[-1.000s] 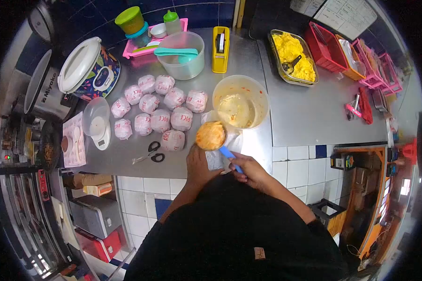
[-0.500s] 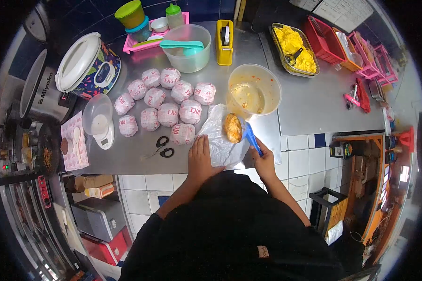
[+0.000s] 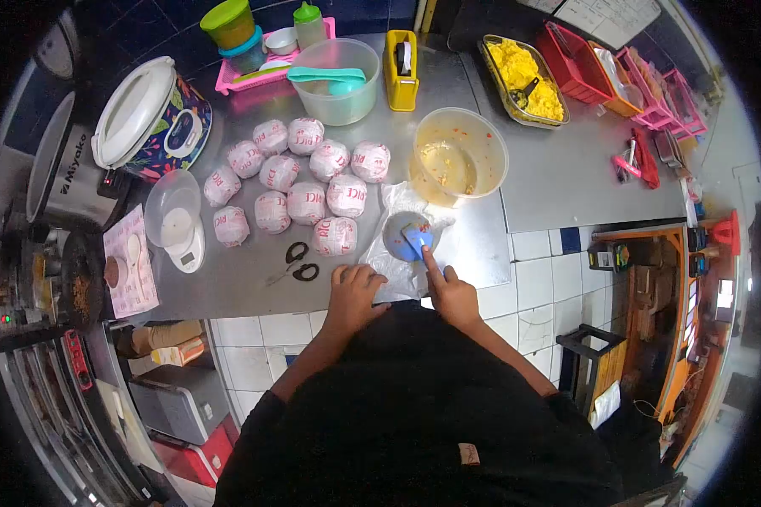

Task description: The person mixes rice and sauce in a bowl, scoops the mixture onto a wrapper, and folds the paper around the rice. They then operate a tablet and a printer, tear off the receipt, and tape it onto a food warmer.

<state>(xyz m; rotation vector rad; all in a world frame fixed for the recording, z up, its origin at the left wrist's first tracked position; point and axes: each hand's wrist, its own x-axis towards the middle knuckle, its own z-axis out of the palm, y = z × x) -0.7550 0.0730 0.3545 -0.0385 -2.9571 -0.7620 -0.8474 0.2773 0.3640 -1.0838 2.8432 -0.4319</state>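
— Where does the blue scoop [image 3: 406, 236] sit?

— Upside down on the clear plastic sheet [image 3: 395, 253], near the front edge of the steel bench [image 3: 558, 182], just in front of the big translucent bowl [image 3: 457, 156]. Its domed back faces up.

— And the fingers?

— The right hand [image 3: 450, 291] stretches its forefinger forward; the tip presses on the scoop's handle, where it meets the dome. The other fingers are curled narrow, gripping nothing that shows. The left hand [image 3: 353, 291] lies flat with fingers spread on the near left part of the sheet, at the bench's front edge, apart from the scoop.

— What can't you make out?

— Whatever lies under the scoop is hidden by its dome. The sheet is crumpled and see-through, so its outline blurs against the steel. The right thumb is behind the hand.

— Anything beside them?

— Wrapped white bundles [image 3: 304, 182] with red lettering are clustered to the left of the sheet, the nearest almost touching it. Black scissors [image 3: 294, 262] lie just left of the left hand, near the front edge.
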